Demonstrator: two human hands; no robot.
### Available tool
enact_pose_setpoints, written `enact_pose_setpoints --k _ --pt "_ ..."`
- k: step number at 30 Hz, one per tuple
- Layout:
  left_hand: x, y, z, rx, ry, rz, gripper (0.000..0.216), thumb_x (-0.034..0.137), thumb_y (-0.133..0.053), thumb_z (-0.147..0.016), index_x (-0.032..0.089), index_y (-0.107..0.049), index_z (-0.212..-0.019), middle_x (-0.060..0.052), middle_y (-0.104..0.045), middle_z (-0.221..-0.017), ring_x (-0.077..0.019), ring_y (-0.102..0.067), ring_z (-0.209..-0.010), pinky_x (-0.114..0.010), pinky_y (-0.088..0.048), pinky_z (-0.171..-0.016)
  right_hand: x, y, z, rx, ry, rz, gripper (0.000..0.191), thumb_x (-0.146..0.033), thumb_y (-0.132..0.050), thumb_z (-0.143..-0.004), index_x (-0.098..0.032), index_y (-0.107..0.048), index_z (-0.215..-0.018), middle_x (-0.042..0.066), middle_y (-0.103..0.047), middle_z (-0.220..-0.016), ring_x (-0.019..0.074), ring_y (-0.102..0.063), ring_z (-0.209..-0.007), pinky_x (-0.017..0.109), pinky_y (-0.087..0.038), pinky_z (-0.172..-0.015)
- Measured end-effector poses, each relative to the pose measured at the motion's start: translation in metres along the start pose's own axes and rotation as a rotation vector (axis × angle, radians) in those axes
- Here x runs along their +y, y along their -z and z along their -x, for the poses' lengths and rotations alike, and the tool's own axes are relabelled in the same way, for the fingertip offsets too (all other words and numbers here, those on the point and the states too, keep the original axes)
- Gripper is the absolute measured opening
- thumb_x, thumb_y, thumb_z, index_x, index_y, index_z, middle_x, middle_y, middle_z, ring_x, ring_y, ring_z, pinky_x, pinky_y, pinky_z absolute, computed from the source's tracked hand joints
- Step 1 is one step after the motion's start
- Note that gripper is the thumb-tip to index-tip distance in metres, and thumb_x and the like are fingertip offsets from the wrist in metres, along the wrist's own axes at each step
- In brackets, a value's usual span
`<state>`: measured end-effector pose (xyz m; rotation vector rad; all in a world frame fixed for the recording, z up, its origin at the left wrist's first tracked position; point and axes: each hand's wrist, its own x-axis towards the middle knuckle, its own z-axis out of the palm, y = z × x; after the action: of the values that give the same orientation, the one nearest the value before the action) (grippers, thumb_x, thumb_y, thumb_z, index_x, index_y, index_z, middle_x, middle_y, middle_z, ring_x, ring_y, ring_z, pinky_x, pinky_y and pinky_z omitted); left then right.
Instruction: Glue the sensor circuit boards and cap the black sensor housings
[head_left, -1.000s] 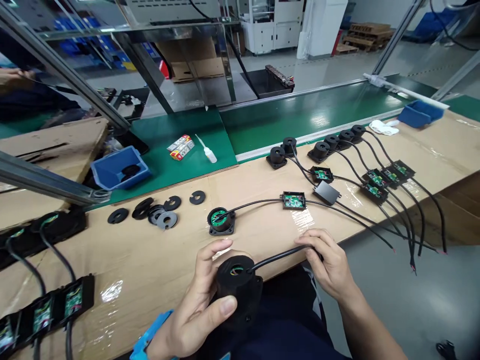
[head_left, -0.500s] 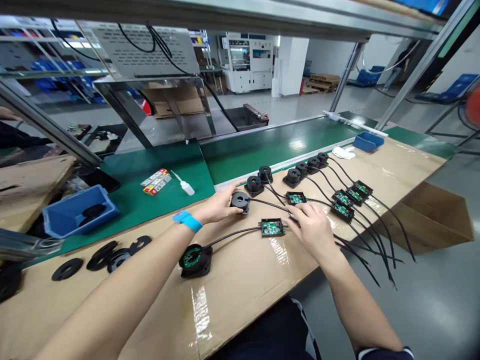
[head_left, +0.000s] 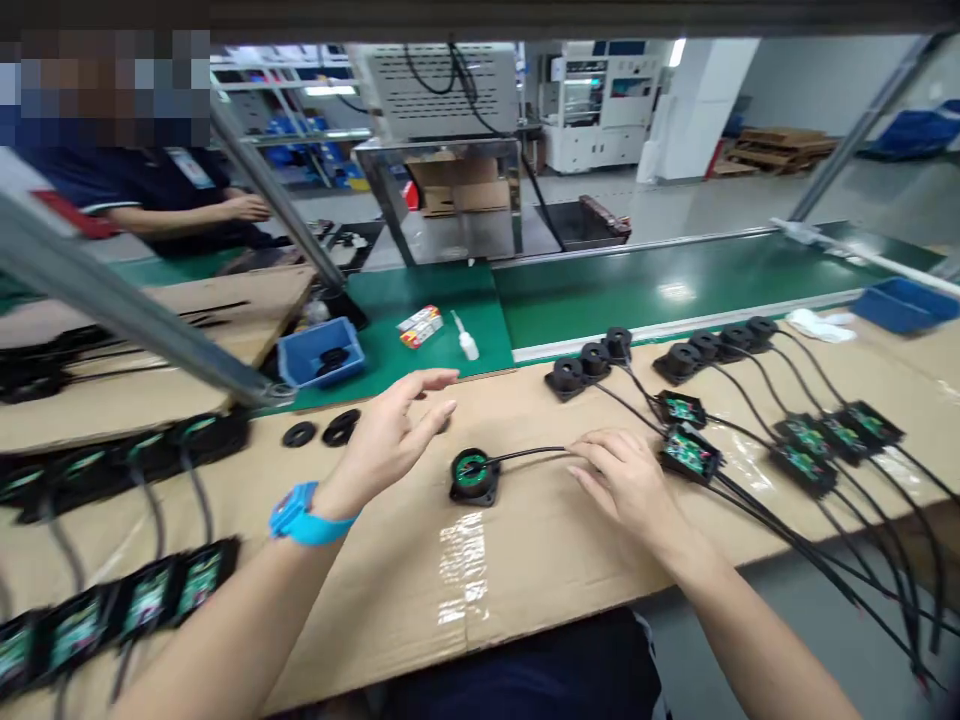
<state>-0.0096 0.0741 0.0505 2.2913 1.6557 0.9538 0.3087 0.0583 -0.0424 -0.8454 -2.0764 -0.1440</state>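
Head view: at a cardboard-covered worktop (head_left: 525, 570), the person's left hand (head_left: 394, 430) hovers at centre frame, its grip wide open, fingers spread and holding nothing. The right hand (head_left: 626, 480) lies palm down at centre right, fingertips on a black cable (head_left: 525, 455) (whether that grip pinches the cable cannot be told). The round black housing (head_left: 472, 475), its green board showing, sits on the worktop between the two hands, just below and right of the left fingertips, which are nearer to it. Its cable runs left to right across the frame toward an open circuit box (head_left: 688, 452) beside the right hand. Black discs (head_left: 330, 432) lie left of the left hand, below a blue bin (head_left: 319, 352). A co-worker's arm (head_left: 187, 212) shows at upper left.
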Motion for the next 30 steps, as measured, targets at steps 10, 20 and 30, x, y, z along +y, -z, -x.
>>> enact_pose_setpoints --k 10,20,30 --pt "-0.079 0.014 0.097 0.078 0.19 -0.194 0.038 0.048 -0.051 -0.1 0.017 -0.07 -0.11 -0.008 -0.069 -0.113 -0.0241 -0.062 -0.108 -0.041 -0.046 -0.099 0.015 -0.066 -0.113 -0.349 -0.4 -0.324 0.036 -0.033 -0.073 -0.092 -0.014 -0.072 -0.123 0.01 -0.07 -0.114 0.0216 -0.067 -0.099 0.038 -0.054 -0.091" --pt "-0.077 -0.02 0.017 -0.229 0.041 -0.458 0.025 0.026 -0.068 -0.095 0.019 -0.075 -0.118 -0.011 -0.061 -0.12 -0.0282 -0.052 -0.106 -0.04 -0.041 -0.087 0.044 -0.174 -0.211 -0.435 -0.77 -0.263 0.083 -0.037 -0.086 -0.082 -0.006 -0.051 -0.15 0.019 -0.055 -0.143 0.0232 -0.061 -0.122 0.038 -0.048 -0.111" --pt "-0.064 -0.028 0.016 -0.358 0.1 -0.563 0.038 0.039 -0.063 -0.099 0.006 -0.078 -0.087 -0.019 -0.06 -0.123 -0.0359 -0.053 -0.117 -0.05 -0.047 -0.099 0.033 -0.191 -0.219 -0.39 -0.749 -0.471 0.024 -0.031 -0.07 -0.097 -0.008 -0.068 -0.102 0.01 -0.07 -0.1 0.0174 -0.063 -0.091 0.035 -0.049 -0.091"
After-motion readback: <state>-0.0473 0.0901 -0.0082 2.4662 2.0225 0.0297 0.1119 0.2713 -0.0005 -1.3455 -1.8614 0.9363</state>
